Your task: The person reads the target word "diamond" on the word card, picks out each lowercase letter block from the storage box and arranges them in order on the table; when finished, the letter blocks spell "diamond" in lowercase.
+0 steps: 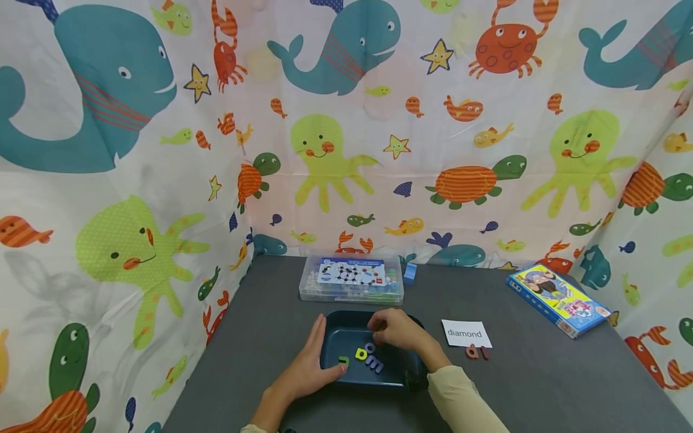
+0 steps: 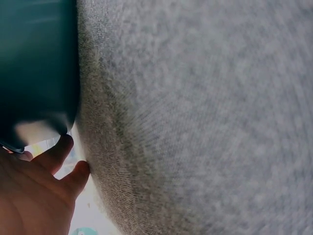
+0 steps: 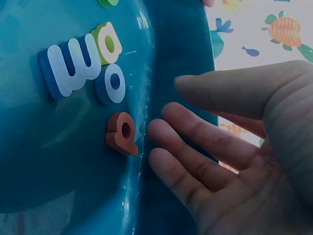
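Fingers of left hand [image 1: 307,364] straight, thumb splayed, at edge of dark-teal rectangular plastic tray [image 1: 343,335]; fingers of right hand [image 1: 399,331] loosely bent, thumb apart, beside brown letter piece [image 3: 120,140] inside tray.

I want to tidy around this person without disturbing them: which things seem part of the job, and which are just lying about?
Seemingly in use:
dark tray, left hand at its edge, right hand over it
letters in the tray
"diamond" card
two reddish letters by the card

Probably just lying about:
clear plastic case
blue block
blue-and-yellow box
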{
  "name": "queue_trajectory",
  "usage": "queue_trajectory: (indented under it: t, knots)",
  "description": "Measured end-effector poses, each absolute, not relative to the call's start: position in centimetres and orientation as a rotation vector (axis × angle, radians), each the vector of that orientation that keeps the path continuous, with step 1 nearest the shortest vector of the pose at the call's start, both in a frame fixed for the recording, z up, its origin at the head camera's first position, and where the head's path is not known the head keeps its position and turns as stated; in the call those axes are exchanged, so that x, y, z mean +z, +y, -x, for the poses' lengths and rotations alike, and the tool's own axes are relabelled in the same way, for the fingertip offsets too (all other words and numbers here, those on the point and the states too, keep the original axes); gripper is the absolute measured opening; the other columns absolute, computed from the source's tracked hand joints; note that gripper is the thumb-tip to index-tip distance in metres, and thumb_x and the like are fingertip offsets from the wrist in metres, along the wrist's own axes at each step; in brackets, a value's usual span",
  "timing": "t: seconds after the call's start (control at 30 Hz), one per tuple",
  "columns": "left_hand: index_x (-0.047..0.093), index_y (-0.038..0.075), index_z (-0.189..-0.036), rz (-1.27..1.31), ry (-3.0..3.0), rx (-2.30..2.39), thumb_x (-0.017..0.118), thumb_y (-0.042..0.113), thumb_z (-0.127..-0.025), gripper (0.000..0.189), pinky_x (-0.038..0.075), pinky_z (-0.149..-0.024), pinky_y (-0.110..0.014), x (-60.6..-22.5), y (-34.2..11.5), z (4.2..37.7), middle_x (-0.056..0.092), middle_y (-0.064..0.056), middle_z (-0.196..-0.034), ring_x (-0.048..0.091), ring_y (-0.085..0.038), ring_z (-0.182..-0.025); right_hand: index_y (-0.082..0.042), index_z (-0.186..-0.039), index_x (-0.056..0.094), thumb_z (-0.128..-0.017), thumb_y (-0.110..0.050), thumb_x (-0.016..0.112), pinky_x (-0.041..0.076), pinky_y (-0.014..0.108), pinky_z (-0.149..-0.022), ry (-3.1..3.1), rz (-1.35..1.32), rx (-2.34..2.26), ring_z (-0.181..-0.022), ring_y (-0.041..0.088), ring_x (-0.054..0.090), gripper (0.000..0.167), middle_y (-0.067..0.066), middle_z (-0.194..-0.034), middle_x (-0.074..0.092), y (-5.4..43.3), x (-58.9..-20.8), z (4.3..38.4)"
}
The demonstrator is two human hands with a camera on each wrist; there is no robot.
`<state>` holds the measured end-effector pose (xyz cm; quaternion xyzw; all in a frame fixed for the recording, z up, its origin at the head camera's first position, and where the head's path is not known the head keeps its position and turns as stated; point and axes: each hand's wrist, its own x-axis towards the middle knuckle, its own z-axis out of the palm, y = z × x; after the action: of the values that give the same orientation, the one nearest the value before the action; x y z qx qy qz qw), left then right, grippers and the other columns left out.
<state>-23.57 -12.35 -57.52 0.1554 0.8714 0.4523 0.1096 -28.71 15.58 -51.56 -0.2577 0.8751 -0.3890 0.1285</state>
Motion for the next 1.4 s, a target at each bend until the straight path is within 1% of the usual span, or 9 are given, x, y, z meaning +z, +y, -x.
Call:
queue_trajectory:
  t: [0.1,0.17,0.37,0.47,0.67,0.87,1.0,1.23,1.4]
  knots:
    - [-0.002,0.014,-0.174,-0.461,2.557,1.337,0.075,0.056,-0.096,0.117,0.026,-0.118,-0.072,-57.5,-12.3,23.6,-0.009,-0.005,-0.179,0.014,-0.039,-0.161,0.005,-0.115,0.076,-0.093,0.005,0.074,0.061,0.043,-0.079,2.544,0.768,-1.095,-0.087,0.020,0.068,0.022,0.013,-0.102,0.075,15.6,-51.5,28.7]
    - [-0.002,0.015,-0.174,-0.465,2.552,1.340,0.075,0.056,-0.096,0.117,0.026,-0.119,-0.072,-57.6,-12.4,23.6,-0.010,-0.004,-0.179,0.013,-0.038,-0.161,0.003,-0.114,0.077,-0.091,0.005,0.077,0.060,0.044,-0.081,2.547,0.786,-1.059,-0.089,0.020,0.067,0.023,0.014,-0.105,0.075,15.6,-51.5,28.6]
    - [-0.002,0.015,-0.174,-0.466,2.551,1.337,0.075,0.056,-0.096,0.117,0.025,-0.120,-0.071,-57.7,-12.3,23.6,-0.009,-0.005,-0.179,0.013,-0.037,-0.161,-0.002,-0.110,0.078,-0.089,0.005,0.079,0.056,0.039,-0.078,2.531,0.814,-0.992,-0.085,0.017,0.062,0.022,0.008,-0.098,0.073,15.7,-52.1,28.7]
    - [-0.002,0.015,-0.174,-0.468,2.556,1.337,0.075,0.056,-0.096,0.117,0.025,-0.120,-0.071,-57.7,-12.3,23.5,-0.009,-0.005,-0.179,0.013,-0.037,-0.161,-0.002,-0.109,0.079,-0.089,0.006,0.078,0.055,0.037,-0.076,2.515,0.845,-0.969,-0.083,0.016,0.060,0.022,0.007,-0.097,0.072,15.7,-52.4,28.7]
    - [-0.003,0.014,-0.173,-0.477,2.545,1.349,0.074,0.056,-0.096,0.117,0.026,-0.119,-0.071,-57.6,-12.2,23.4,-0.010,-0.005,-0.179,0.013,-0.038,-0.161,-0.003,-0.109,0.080,-0.087,0.008,0.080,0.054,0.035,-0.074,2.491,0.897,-0.919,-0.082,0.015,0.060,0.024,0.006,-0.099,0.072,15.7,-52.8,29.0]
    - [-0.004,0.016,-0.173,-0.488,2.550,1.339,0.074,0.056,-0.097,0.117,0.027,-0.119,-0.071,-57.6,-12.4,23.6,-0.012,-0.004,-0.179,0.011,-0.037,-0.162,-0.005,-0.109,0.079,-0.086,0.008,0.081,0.053,0.033,-0.073,2.473,0.914,-0.874,-0.082,0.013,0.057,0.026,0.004,-0.101,0.066,15.6,-52.7,29.3]
    - [-0.005,0.015,-0.173,-0.494,2.553,1.348,0.074,0.055,-0.097,0.117,0.028,-0.118,-0.071,-57.5,-12.4,23.5,-0.011,-0.005,-0.179,0.012,-0.038,-0.161,-0.006,-0.110,0.079,-0.086,0.008,0.081,0.053,0.033,-0.074,2.476,0.916,-0.840,-0.083,0.013,0.057,0.028,0.004,-0.102,0.066,15.2,-52.7,29.5]
    - [-0.004,0.015,-0.173,-0.486,2.562,1.351,0.074,0.055,-0.097,0.116,0.028,-0.118,-0.071,-57.1,-12.4,23.3,-0.010,-0.006,-0.179,0.015,-0.039,-0.161,-0.006,-0.113,0.078,-0.086,0.008,0.082,0.056,0.036,-0.079,2.504,0.916,-0.740,-0.089,0.016,0.061,0.031,0.002,-0.104,0.065,14.6,-52.8,29.6]
    - [-0.003,0.014,-0.173,-0.477,2.563,1.341,0.074,0.055,-0.097,0.116,0.028,-0.118,-0.071,-57.1,-12.3,23.2,-0.009,-0.006,-0.179,0.016,-0.039,-0.161,-0.005,-0.112,0.078,-0.085,0.010,0.082,0.057,0.036,-0.079,2.512,0.906,-0.724,-0.090,0.019,0.063,0.031,0.004,-0.104,0.066,14.4,-52.6,29.4]
